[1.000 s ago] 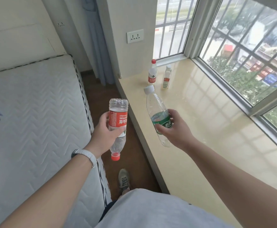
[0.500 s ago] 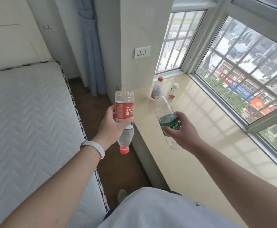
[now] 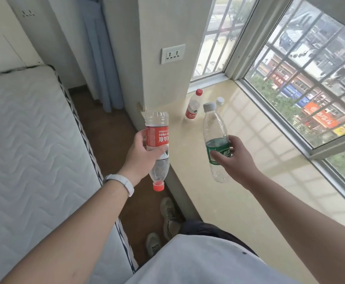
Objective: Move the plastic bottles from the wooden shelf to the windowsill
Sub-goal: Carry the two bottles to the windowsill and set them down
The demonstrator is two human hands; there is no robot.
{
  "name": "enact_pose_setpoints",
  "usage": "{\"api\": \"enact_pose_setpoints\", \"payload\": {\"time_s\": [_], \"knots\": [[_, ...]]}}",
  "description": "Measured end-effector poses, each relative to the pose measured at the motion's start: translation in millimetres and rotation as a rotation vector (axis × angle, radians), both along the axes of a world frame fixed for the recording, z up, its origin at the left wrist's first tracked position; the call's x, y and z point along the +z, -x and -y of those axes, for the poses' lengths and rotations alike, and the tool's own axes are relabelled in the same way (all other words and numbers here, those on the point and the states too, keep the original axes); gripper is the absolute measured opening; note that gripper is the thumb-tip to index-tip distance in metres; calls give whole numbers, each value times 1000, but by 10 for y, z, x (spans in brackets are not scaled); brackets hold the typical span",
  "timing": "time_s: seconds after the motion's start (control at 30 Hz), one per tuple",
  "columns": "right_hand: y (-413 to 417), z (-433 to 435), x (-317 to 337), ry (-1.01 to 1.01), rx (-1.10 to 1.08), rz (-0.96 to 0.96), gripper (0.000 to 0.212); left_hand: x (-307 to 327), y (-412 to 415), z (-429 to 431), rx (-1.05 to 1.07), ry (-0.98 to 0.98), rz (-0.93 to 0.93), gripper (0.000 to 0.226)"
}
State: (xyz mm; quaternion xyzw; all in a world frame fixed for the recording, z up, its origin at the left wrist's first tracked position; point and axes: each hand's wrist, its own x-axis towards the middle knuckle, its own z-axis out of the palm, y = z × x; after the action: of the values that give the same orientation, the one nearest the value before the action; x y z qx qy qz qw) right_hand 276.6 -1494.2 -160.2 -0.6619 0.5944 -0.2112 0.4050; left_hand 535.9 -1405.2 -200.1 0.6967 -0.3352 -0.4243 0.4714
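Observation:
My left hand (image 3: 140, 156) grips a clear bottle with a red label (image 3: 157, 138), held upside down with its red cap pointing at the floor, just left of the windowsill's edge. My right hand (image 3: 236, 160) holds a clear green-label bottle (image 3: 215, 130) upright, tilted slightly, above the beige windowsill (image 3: 249, 181). Two more bottles stand at the far end of the sill: a red-capped bottle (image 3: 194, 105) and, mostly hidden behind the green-label bottle, a white-capped bottle (image 3: 220, 101). The wooden shelf is out of view.
A white mattress (image 3: 30, 144) fills the left side, with a narrow strip of brown floor (image 3: 110, 130) between it and the sill. My shoes (image 3: 168, 214) stand there. A wall pillar with a socket (image 3: 173, 53) and a blue curtain (image 3: 99, 58) rise at the far end.
Both hands have moved forward along the sill with their bottles, closer to the two standing bottles. The view has tilted up toward the window.

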Motion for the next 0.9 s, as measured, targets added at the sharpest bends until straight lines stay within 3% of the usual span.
{"api": "enact_pose_setpoints", "payload": {"time_s": [0.3,0.4,0.63,0.9], "knots": [[-80,1055,-260,-69,-85,121,56,40,-9,1006,-77,-107,48,51],[-89,1307,-399,-97,-108,179,54,42,-17,1385,-101,-137,67,61],[15,1653,-648,-176,-172,271,49,3,119,2103,-152,-183,73,77],[141,1830,-944,-219,-324,299,45,-345,81,2517,-264,-282,73,77]]}}
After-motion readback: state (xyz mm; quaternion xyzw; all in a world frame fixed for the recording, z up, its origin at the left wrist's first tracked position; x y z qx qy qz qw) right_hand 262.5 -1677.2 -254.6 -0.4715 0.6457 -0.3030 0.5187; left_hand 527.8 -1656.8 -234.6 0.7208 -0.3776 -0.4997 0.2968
